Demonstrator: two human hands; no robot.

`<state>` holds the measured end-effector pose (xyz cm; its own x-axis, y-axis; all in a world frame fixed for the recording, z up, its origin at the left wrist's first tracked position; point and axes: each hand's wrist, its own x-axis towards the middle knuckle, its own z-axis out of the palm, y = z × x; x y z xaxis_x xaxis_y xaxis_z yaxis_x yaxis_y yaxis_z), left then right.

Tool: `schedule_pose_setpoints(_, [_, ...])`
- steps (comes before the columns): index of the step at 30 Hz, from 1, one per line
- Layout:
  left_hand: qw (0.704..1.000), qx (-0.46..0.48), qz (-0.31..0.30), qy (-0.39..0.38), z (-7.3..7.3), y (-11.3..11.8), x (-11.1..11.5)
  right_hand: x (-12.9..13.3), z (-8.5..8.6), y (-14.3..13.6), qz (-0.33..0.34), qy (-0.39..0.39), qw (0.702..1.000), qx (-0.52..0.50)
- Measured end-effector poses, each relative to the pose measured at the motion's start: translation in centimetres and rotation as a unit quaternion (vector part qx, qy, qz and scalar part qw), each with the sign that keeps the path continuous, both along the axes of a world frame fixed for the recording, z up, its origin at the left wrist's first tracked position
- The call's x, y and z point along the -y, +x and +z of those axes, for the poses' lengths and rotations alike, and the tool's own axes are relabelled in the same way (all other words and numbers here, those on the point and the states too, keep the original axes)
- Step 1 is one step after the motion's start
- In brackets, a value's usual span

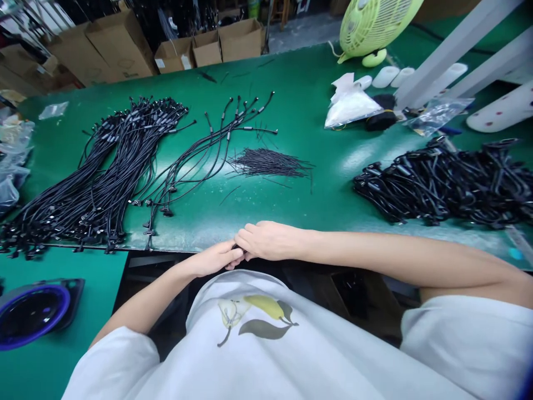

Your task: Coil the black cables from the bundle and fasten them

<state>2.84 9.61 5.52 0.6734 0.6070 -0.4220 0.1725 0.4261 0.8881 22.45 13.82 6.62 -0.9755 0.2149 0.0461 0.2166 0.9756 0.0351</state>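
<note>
My left hand (219, 258) and my right hand (266, 240) meet at the front edge of the green table, fingers curled together. A small dark piece shows between them; most of it is hidden, so I cannot make out what it is. Beyond my hands lies a pile of thin black ties (272, 163). Several loose black cables (200, 149) are spread left of that pile. Farther left is a large heap of straight black cables (120, 161). Bundled black cables (441, 183) are heaped at the right.
The green table (308, 205) carries a yellow-green fan (375, 28), a white plastic bag (350, 105) and pale metal posts (449, 50) at the back right. Cardboard boxes (239, 41) stand behind it. A blue-rimmed round object (35, 314) sits at the lower left.
</note>
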Motion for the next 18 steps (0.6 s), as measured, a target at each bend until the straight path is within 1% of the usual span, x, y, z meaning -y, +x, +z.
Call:
schedule_pose_setpoints(1, [1.000, 0.007, 0.003, -0.006, 0.0, 0.0, 0.2, 0.2, -0.1, 0.1, -0.001, 0.016, 1.000, -0.004])
schedule_pose_setpoints(4, [0.997, 0.035, 0.049, -0.042, -0.2, 0.0, 0.3, 0.5, -0.3, 0.5, -0.030, 0.072, 0.997, -0.023])
schedule_pose_setpoints(5, [0.996, 0.043, 0.058, -0.055, -0.1, -0.1, 0.2, 0.6, -0.3, 0.5, -0.030, 0.082, 0.996, -0.032])
schedule_pose_setpoints(6, [0.995, 0.046, 0.058, -0.062, 0.0, -0.1, 0.0, 0.6, -0.3, 0.6, -0.023, 0.086, 0.995, -0.042])
schedule_pose_setpoints(8, [0.998, 0.038, 0.026, -0.041, 0.3, -0.3, -0.3, 0.6, -0.2, 0.7, 0.005, 0.070, 0.996, -0.055])
schedule_pose_setpoints(10, [0.999, 0.009, -0.031, 0.010, 0.7, -0.4, -0.6, 0.5, 0.0, 0.7, 0.005, 0.022, 0.999, -0.044])
schedule_pose_setpoints(12, [0.993, -0.056, -0.068, 0.079, 0.7, -0.5, -0.6, 0.2, 0.1, 0.6, -0.040, -0.063, 0.997, -0.003])
schedule_pose_setpoints(14, [0.974, -0.151, -0.057, 0.161, 0.1, -0.4, -0.3, -0.1, 0.0, 0.6, -0.106, -0.174, 0.977, 0.060])
schedule_pose_setpoints(16, [0.950, -0.215, -0.031, 0.224, -0.7, -0.2, 0.1, -0.4, -0.2, 0.6, -0.138, -0.275, 0.946, 0.108])
schedule_pose_setpoints(17, [0.947, -0.220, -0.021, 0.232, -1.1, 0.0, 0.2, -0.5, -0.3, 0.7, -0.140, -0.307, 0.934, 0.116])
schedule_pose_setpoints(18, [0.954, -0.206, -0.017, 0.219, -1.4, 0.1, 0.2, -0.5, -0.4, 0.8, -0.138, -0.320, 0.930, 0.112])
